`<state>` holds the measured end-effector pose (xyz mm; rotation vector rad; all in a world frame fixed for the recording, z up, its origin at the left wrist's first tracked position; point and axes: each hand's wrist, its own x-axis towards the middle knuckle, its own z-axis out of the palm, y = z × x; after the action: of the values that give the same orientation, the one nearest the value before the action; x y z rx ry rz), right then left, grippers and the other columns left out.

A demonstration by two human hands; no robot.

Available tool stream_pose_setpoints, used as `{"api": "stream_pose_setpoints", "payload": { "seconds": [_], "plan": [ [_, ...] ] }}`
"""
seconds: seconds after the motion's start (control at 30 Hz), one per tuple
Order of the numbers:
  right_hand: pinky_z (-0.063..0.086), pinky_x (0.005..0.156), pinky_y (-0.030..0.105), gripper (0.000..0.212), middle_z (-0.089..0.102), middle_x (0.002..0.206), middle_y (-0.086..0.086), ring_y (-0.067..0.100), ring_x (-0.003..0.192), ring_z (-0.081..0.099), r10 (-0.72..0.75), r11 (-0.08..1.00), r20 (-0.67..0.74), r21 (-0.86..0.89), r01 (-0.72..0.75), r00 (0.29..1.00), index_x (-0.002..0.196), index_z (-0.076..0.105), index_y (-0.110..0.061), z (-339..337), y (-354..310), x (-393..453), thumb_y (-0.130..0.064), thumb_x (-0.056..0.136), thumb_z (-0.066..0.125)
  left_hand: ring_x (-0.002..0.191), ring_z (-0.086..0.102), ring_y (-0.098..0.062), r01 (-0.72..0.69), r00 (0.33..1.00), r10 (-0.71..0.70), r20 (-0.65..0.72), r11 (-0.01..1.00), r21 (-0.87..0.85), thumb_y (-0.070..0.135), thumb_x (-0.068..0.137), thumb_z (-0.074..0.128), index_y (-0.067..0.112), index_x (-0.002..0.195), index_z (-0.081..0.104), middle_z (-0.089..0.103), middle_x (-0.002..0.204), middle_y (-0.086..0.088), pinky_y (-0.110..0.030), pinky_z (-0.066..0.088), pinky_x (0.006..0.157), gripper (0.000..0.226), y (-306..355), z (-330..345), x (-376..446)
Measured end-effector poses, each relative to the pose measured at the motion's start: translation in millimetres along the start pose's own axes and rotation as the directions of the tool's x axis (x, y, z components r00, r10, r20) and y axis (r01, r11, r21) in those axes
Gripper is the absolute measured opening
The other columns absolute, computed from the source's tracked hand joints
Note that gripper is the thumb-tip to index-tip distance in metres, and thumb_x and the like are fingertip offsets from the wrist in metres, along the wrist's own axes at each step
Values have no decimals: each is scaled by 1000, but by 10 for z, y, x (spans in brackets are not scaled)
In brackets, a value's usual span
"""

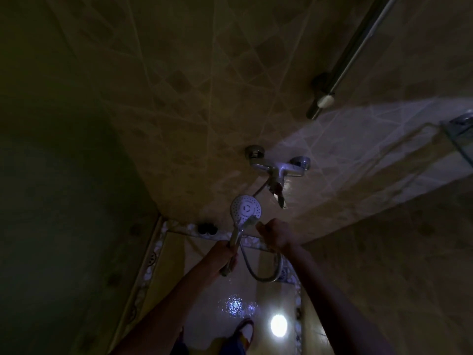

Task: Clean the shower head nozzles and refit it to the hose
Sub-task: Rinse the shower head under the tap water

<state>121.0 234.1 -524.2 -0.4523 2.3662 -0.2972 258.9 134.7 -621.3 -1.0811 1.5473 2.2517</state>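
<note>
Seemingly light and wet-slick, the shower head (245, 210) sits mid-frame below the mixer tap (279, 167); left hand (227, 254) wraps its handle, the sensible hold; right hand (275, 234) clenches a brush (252, 221) against the faceplate.

glossy chrome tap (277, 169), shiny metal hose (266, 275), glossy wet floor tiles (230, 290)

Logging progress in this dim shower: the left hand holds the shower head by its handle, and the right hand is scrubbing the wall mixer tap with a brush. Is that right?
Not quite. The head view shows the right hand holding the brush against the shower head face, not the mixer tap, which sits untouched above. The left hand does hold the shower head by its handle.
</note>
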Motion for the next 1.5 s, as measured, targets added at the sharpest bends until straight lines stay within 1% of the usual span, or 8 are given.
{"api": "stream_pose_setpoints", "payload": {
  "seconds": [0.13,0.3,0.43,0.63,0.73,0.9,1.27,1.5],
  "plan": [
    [34,39,8,51,44,29,-7,23,61,64,-17,1000,-10,-2,17,1000,54,50,-15,-20,-87,-3,-35,100,45,29,47,-11,4,1000,-5,15,1000,28,-2,93,43,6,61,46,53,37,1,-18,33,36,33,-12,21,-16],
    [46,63,28,47,72,88,26,37,89,69,-16,1000,-90,20,18,996,89,67,6,-108,9,133,-35,98,46,31,48,-11,7,1000,-7,13,1000,4,-1,94,43,8,67,46,54,39,2,-18,35,36,29,11,49,-7],
    [53,75,38,51,71,89,25,39,87,69,0,1000,-87,11,1,996,85,66,1,-67,183,144,-45,96,47,30,47,-13,-6,999,6,42,1000,8,6,91,48,6,65,44,52,37,0,-18,32,38,26,29,40,-6],
    [46,53,23,53,59,47,1,18,49,63,-65,998,45,17,64,997,54,56,-13,26,178,18,-42,97,47,29,46,-13,28,1000,-28,0,1000,-3,-1,94,40,6,66,44,51,38,1,-17,32,36,29,-16,60,-1],
    [51,59,27,45,62,54,7,24,61,68,-113,993,13,16,113,993,61,62,-9,-25,115,95,-33,97,51,29,48,-13,35,999,-35,2,999,-9,-2,94,41,6,67,45,53,41,-2,-18,35,34,28,2,67,-19],
    [50,61,25,55,60,50,4,0,29,49,-56,998,-55,-2,56,997,53,61,-12,-183,172,218,-40,98,46,30,49,-12,26,1000,-26,12,1000,-14,-2,94,41,7,69,44,53,45,-4,-15,35,33,27,34,94,-40],
    [42,49,17,65,46,26,-6,5,38,53,-131,985,8,-113,131,991,43,52,-14,30,192,88,-47,98,43,29,48,-12,20,999,-22,33,998,66,0,94,41,7,65,46,54,40,0,-15,33,35,31,16,54,-22],
    [54,73,39,52,71,83,26,39,82,70,-55,996,-53,61,58,997,83,67,8,-151,46,155,-38,97,48,34,50,-16,9,998,-14,56,997,75,1,93,44,6,67,47,56,44,-3,-22,35,44,27,-19,4,2]
  ]
}}
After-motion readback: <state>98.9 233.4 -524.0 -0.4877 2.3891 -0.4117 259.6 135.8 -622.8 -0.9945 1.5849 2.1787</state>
